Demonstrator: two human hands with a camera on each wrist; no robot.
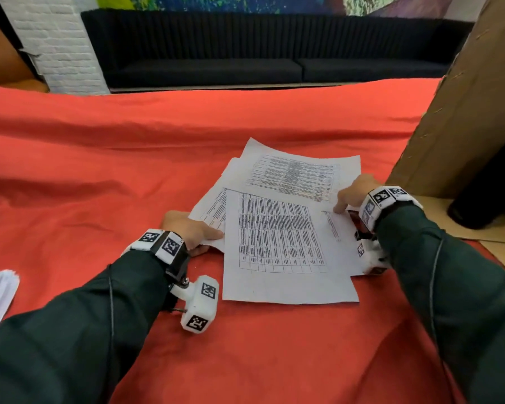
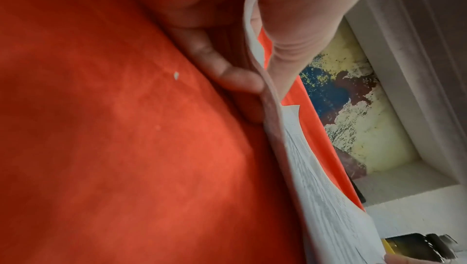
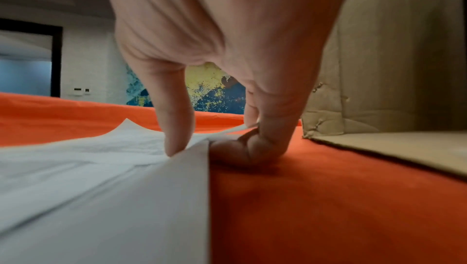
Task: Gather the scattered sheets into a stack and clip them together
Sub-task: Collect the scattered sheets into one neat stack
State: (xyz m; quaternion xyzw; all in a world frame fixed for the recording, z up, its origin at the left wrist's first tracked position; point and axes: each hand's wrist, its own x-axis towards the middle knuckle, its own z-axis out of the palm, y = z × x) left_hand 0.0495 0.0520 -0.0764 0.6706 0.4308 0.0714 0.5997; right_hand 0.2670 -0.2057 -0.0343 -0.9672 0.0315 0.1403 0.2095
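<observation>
left hand (image 1: 187, 228) and right hand (image 1: 352, 193) – each pinching an edge of the overlapping sheets (image 1: 277, 228) (red cloth (image 1: 99, 170) beneath)

sheets (image 1: 280, 237): white, printed with dense black tables
cloth (image 1: 99, 158): plain orange-red
sleeves (image 1: 70, 330): dark green
wrist bands (image 1: 161, 242): white and black, square black-and-white code marks
sofa (image 1: 245, 53): black, ribbed back
box (image 1: 464, 97): brown cardboard
wall (image 1: 62, 53): white brick
painting (image 3: 215, 86): blue, yellow, dark red blotches
</observation>
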